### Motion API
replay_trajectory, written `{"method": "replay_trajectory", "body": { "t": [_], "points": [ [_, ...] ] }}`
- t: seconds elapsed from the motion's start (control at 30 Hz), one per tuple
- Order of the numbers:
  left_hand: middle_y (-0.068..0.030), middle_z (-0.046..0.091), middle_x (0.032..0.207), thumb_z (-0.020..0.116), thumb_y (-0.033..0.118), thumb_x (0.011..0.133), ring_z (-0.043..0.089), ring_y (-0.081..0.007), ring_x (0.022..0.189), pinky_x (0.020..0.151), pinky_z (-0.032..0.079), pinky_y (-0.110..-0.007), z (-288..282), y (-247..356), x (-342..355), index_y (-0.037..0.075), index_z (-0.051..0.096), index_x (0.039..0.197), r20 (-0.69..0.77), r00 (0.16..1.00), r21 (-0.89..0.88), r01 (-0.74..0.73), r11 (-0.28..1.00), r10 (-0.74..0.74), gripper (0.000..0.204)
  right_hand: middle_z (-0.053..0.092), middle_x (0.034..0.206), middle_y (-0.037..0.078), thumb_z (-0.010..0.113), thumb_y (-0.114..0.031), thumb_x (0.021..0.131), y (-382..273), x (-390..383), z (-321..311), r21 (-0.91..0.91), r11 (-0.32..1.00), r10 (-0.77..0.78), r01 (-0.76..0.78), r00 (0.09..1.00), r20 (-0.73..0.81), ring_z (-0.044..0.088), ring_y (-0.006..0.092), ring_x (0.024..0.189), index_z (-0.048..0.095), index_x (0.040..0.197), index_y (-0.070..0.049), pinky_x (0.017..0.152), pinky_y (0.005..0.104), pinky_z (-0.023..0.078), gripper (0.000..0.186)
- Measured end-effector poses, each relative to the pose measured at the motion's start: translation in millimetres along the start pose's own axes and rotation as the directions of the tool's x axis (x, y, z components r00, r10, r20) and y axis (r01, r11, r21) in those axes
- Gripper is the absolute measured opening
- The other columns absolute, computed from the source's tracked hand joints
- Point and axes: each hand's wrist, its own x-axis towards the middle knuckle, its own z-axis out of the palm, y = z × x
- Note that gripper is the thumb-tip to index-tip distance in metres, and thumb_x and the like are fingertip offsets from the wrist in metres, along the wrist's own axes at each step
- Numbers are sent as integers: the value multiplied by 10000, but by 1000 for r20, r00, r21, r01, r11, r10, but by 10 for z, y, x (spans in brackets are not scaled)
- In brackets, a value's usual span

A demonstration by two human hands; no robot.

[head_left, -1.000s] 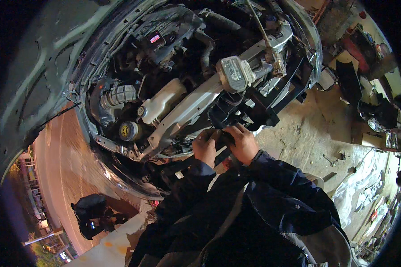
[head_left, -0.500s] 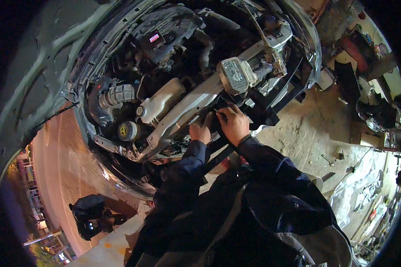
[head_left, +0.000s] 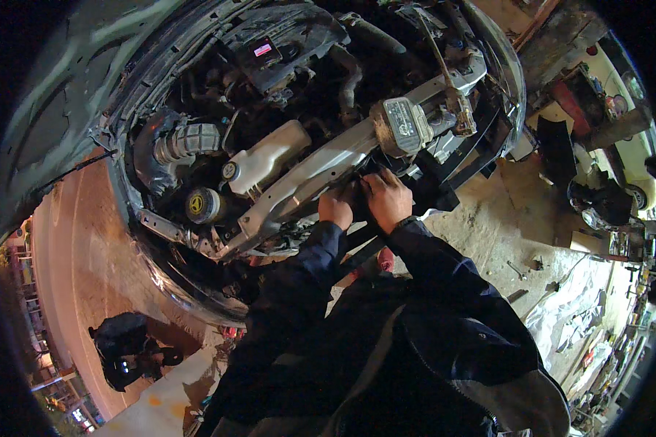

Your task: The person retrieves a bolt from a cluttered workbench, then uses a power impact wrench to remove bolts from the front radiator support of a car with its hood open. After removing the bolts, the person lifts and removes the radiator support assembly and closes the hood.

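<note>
Both my hands are at the front of a car's engine bay, just in front of the grey metal crossbar (head_left: 313, 171). My left hand (head_left: 335, 207) has its fingers curled and close together against dark parts below the bar. Right beside it, my right hand (head_left: 388, 200) is bent with thumb and fingers drawn together. What the fingertips of either hand hold is too dark and hidden to make out. Above my right hand, a pale boxy unit (head_left: 401, 127) rests on the crossbar.
A white plastic reservoir (head_left: 270, 156), a round yellow-marked cap (head_left: 204, 205) and a ribbed air hose (head_left: 189, 143) lie behind the bar. The raised hood (head_left: 58, 95) is at left. A dark bag-like object (head_left: 120, 349) and plastic sheeting (head_left: 561, 313) are on the ground.
The view has shifted slightly, moving the engine bay in the picture. My hands stay close together at the same place, with the left fingers tucked further in toward the right hand.
</note>
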Motion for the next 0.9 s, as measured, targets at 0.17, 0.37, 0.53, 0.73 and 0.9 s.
{"method": "replay_trajectory", "body": {
  "t": [0.17, 0.37, 0.53, 0.73, 0.9],
  "points": [
    [-235, 786, 1102, 655, 338, 1047, 765, -346, 1036, 903, 551, -424, 39, -94, 23, 12, 769, 1214, 22, 996, -251, 84, 964, -81, 384, 684, 935, 86, 771, -215, 933, -1, 32, 9, -15, 1000, -27, 27, 999, -30, 715, 325, 863, 764, 997, -114, 711, 423, 583, 120],
    [-213, 787, 1090, 649, 304, 1045, 756, -317, 1008, 894, 546, -418, -4, -127, 43, 8, 765, 1203, 116, 990, -110, 87, 990, -75, 355, 670, 913, 76, 778, -177, 918, 5, 53, 27, -5, 997, -71, 71, 997, -37, 712, 309, 847, 763, 997, -104, 718, 410, 586, 108],
    [-189, 761, 1152, 652, 258, 1053, 724, -269, 1033, 924, 542, -380, -42, -123, 91, 22, 717, 1304, 90, 993, -170, -62, 984, 78, 350, 698, 962, 87, 778, -172, 919, 52, 68, 20, 18, 993, -119, 120, 992, -38, 719, 313, 863, 778, 1030, -107, 684, 419, 595, 129],
    [-125, 741, 1293, 649, 213, 1081, 695, -235, 1120, 985, 538, -378, 63, -240, 95, 13, 673, 1394, 157, 987, -513, 51, 857, 35, 372, 691, 961, 82, 780, -137, 910, 72, 97, 24, -11, 981, -194, 194, 980, -51, 718, 301, 865, 771, 1027, -88, 686, 407, 601, 127],
    [-107, 743, 1257, 648, 188, 1070, 673, -192, 1111, 989, 518, -345, 75, -244, 88, -6, 669, 1399, 242, 968, -640, 206, 740, -60, 383, 681, 976, 98, 764, -123, 920, 102, 132, 15, -4, 973, -231, 231, 973, 10, 715, 302, 888, 758, 1039, -76, 685, 414, 604, 128]
  ]
}}
